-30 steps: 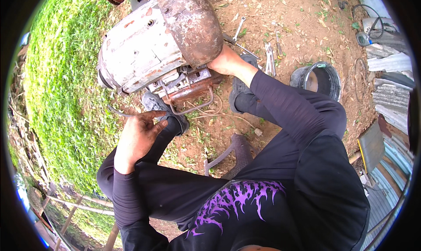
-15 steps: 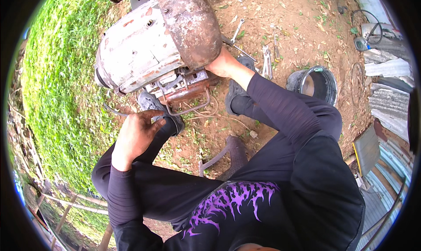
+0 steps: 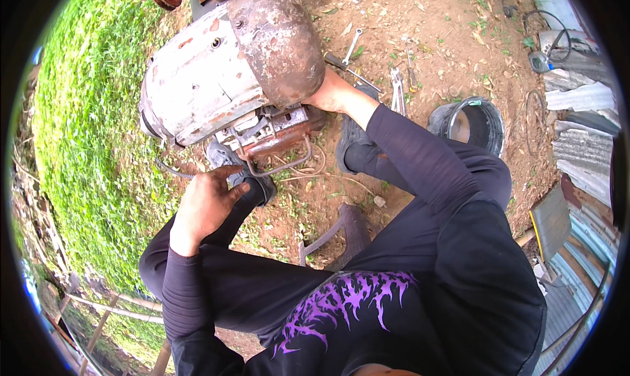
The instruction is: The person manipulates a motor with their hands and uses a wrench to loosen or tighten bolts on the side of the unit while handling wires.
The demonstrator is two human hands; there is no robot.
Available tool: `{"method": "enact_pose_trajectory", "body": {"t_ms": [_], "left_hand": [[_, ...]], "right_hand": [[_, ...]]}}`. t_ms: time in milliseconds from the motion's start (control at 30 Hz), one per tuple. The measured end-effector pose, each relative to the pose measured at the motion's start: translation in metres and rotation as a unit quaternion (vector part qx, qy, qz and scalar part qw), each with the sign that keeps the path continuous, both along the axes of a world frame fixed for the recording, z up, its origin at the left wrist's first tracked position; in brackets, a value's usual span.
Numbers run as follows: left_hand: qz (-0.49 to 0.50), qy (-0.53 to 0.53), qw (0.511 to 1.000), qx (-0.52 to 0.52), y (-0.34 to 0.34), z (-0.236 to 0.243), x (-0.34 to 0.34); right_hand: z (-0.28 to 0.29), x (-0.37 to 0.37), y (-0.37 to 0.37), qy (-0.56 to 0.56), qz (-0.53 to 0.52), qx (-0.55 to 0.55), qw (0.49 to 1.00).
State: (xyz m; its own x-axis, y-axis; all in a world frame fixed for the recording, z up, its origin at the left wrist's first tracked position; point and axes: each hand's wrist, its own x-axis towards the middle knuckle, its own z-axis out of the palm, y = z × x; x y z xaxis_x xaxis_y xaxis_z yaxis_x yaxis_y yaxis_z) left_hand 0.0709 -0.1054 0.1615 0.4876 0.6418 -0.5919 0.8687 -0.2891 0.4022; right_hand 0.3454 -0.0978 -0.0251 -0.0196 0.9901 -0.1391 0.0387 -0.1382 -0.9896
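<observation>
No packages, labels, signs or screens show anywhere in this view.

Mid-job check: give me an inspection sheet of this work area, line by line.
Surface: bare reddish dirt, grass on the left.
Job's things: rusty, white-painted engine housing with a metal frame below it.
Clutter: wrenches and a screwdriver on the dirt; black bucket; dark plastic stool.
Hands: right hand pressed against the housing's rusty end; left hand by the frame, grip unclear.
Cables: thin wire under the frame; coiled cable upper right.
Surroundings: corrugated sheets on the right.
</observation>
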Motion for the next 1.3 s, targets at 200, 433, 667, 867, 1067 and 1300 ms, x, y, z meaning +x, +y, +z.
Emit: {"method": "enact_pose_trajectory", "body": {"t_ms": [200, 433, 667, 867, 1067, 1300], "left_hand": [[-0.014, 0.014, 1.000, -0.002, 0.000, 0.001, -0.001], [-0.007, 0.004, 1.000, -0.009, -0.001, -0.003, -0.006], [-0.026, 0.024, 0.999, 0.003, 0.002, 0.000, -0.001], [-0.011, 0.009, 1.000, 0.020, 0.000, -0.003, -0.003], [-0.013, 0.021, 1.000, 0.010, 0.003, -0.003, 0.006], [-0.007, 0.040, 0.999, 0.007, 0.003, -0.002, 0.007]], "right_hand": [[0.019, 0.000, 0.002, 0.049, 0.005, -0.052, 0.997], [0.014, 0.010, 0.016, 0.026, 0.078, -0.117, 0.990], [-0.008, 0.003, 0.011, 0.098, 0.057, -0.086, 0.990], [-0.004, 0.002, 0.007, 0.025, 0.088, -0.075, 0.993], [-0.022, 0.003, 0.003, -0.107, 0.090, -0.008, 0.990], [0.026, 0.000, -0.002, -0.162, 0.091, 0.001, 0.983]]}}
